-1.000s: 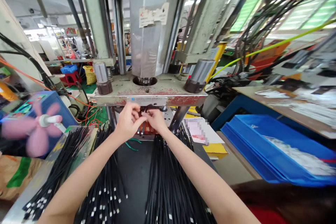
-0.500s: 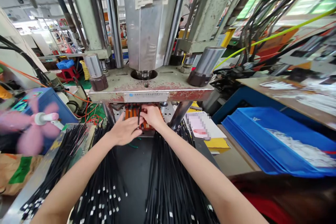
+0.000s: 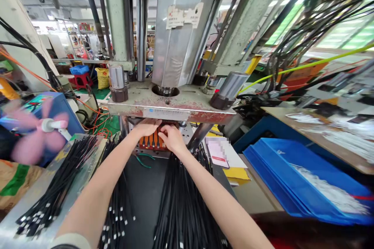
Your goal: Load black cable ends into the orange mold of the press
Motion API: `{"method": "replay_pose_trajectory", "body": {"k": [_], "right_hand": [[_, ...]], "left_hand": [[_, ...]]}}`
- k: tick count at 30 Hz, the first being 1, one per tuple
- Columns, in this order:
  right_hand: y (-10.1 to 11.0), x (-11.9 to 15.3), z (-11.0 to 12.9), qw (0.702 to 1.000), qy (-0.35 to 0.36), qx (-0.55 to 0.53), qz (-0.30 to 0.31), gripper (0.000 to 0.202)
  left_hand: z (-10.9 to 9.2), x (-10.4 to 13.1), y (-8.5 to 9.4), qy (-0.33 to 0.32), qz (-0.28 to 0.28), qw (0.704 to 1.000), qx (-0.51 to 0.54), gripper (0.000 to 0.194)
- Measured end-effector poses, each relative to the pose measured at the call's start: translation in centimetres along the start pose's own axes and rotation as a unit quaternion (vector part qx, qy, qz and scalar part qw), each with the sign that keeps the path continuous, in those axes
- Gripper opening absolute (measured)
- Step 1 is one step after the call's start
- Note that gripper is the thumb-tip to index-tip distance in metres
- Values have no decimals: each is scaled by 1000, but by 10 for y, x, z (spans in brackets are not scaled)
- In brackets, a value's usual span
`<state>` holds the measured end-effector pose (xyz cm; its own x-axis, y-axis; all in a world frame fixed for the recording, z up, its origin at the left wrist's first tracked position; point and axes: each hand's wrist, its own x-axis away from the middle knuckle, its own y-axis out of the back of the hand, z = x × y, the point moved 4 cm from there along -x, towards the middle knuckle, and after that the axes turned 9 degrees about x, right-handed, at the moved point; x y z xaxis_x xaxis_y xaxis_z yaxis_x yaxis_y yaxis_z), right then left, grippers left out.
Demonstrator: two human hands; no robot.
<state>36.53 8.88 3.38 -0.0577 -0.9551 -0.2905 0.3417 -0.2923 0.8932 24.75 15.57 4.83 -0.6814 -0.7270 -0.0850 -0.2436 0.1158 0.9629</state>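
While both hands reach in beneath the press plate (image 3: 172, 109), several black cable ends (image 3: 153, 142) lie side by side in an orange mould (image 3: 161, 143). The left hand (image 3: 147, 127) is over the mould's back left part, its fingers stretched nearly straight; whether they hold anything, I cannot tell. The right hand (image 3: 173, 138) is at the mould's right side, its fingers bent, thumb and forefinger near each other; whether anything is pinched between them is too small to make out. In front of the mould, green-handled pliers (image 3: 145, 159) lie on the black surface (image 3: 140, 198). One bundle of black cables (image 3: 175, 206) stretches toward the viewer by the right forearm; another cable bundle (image 3: 116, 206), with pale tips, lies partly behind the left forearm.
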Motion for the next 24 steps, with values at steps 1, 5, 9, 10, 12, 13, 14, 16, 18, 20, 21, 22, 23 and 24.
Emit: {"method": "replay_pose_trajectory", "body": {"k": [1,5,9,10,12,13,14,16,18,20,21,22,23,24], "right_hand": [[4,12,-8,1000,2,8,-18,11],[8,79,-52,985,-70,159,15,28],[-11,125,-66,953,-80,224,188,28],[-14,129,-66,955,-74,210,198,24],[-15,131,-68,961,-85,178,193,21],[-14,131,-71,963,-98,166,186,21],[-11,130,-74,966,-111,156,173,22],[-4,130,-79,976,-129,125,127,21],[6,130,-76,988,-122,56,73,19],[16,130,-62,995,-91,-36,29,18],[21,130,-51,994,-68,-81,18,17],[26,129,-39,991,-43,-123,16,16],[32,127,-25,986,-17,-162,20,16],[37,125,-12,980,6,-200,27,17]], "left_hand": [[0,18,-1,-8,-27,1000,-1,43],[29,106,-11,77,-138,985,-73,41],[84,160,-23,309,-102,941,-95,34],[93,163,-24,324,-90,938,-79,32],[102,163,-21,321,-87,941,-54,29],[103,162,-19,315,-90,944,-48,29],[101,161,-15,309,-94,945,-43,28],[92,161,-7,295,-103,949,-40,28],[76,163,2,263,-131,955,-36,27],[54,164,13,210,-167,963,6,23],[42,163,17,178,-176,966,57,21],[29,162,20,145,-172,966,127,20],[16,161,22,116,-152,960,207,22],[2,159,23,88,-122,947,285,25]]}}
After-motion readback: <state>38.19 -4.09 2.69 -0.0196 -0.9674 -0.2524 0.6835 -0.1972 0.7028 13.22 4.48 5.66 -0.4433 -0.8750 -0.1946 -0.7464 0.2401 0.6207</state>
